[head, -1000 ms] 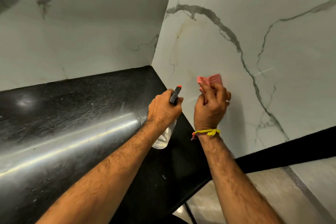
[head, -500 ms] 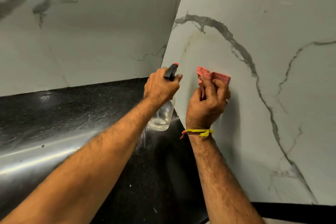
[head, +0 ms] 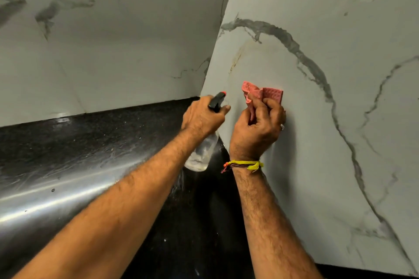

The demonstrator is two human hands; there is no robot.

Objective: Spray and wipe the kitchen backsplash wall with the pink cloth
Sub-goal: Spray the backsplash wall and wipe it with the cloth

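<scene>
Marble backsplash (head: pixel 317 120): right hand (head: pixel 256 129) fingers pinch pink cloth (head: pixel 269 93), left hand (head: pixel 201 118) grips spray bottle (head: pixel 201 152)

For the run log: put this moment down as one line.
left hand grips spray bottle, nozzle toward wall | right hand holds pink cloth near marble backsplash | black counter below

Your wall panel (head: pixel 328 120) is open from 12 to 3 o'clock of the pink cloth (head: pixel 271 94); at 9 o'clock, spray bottle (head: pixel 201 154) and corner box you in.
</scene>
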